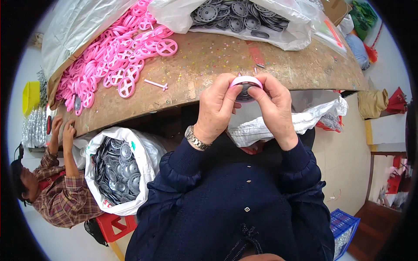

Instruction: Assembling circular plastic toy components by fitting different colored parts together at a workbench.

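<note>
Worktop [183,74]: spans upper half, bent by lens; brown, scuffed, flecked with small coloured specks, marked with patches. Right wall [398,52]: white. Floor [344,169]: pale and smooth, visible to right of worktop. Lower right: reddish-brown wooden surface [374,230], exact kind unclear; blue crate [346,221] just beside it. Lower left: red stool [103,222], pierced by cut-out openings. Far left: pale wall [26,63], yellow container [29,98] in front, silvery strands [35,130] hanging below. Lighting: bright, fairly even.
</note>
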Demonstrator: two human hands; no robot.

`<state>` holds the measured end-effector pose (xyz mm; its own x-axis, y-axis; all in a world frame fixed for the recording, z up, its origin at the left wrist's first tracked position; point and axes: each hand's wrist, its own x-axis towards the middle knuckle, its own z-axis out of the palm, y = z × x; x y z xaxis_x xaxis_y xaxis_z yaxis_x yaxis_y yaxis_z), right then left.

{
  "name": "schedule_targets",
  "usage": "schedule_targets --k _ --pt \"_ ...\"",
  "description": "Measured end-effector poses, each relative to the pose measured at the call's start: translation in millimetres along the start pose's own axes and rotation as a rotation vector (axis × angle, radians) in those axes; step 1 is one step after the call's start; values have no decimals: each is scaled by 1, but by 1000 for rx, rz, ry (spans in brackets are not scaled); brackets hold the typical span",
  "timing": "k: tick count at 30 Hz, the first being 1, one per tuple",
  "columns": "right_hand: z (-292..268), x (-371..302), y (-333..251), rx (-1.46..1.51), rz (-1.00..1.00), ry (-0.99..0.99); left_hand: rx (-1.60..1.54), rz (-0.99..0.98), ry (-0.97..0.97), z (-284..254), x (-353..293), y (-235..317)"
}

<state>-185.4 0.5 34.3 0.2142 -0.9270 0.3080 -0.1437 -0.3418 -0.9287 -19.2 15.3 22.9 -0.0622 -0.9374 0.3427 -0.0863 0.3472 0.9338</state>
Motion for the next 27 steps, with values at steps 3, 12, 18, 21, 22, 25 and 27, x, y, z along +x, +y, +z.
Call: schedule_targets --k 3,12,18,21,22,25,27 --pt "1 2 11 146 87 8 -73 -105 -30 0 3 -2" --pt "1 6 2 300 121 -30 -144 -129 -107 1 1 -6" --pt "4 -1 4 277 106 -4 -24 -83 -123 0 -4 -3" --pt "-2 0 7 292 130 -20 0 -94 -152 2 -4 -4" --pt "-5 0 9 308 158 -48 10 -126 -162 2 -3 0" --pt "-12 -3 16 245 101 -31 169 45 -142 1 0 -5" --pt "-28 -2 11 64 74 -63 318 247 -107 -7 7 -8"
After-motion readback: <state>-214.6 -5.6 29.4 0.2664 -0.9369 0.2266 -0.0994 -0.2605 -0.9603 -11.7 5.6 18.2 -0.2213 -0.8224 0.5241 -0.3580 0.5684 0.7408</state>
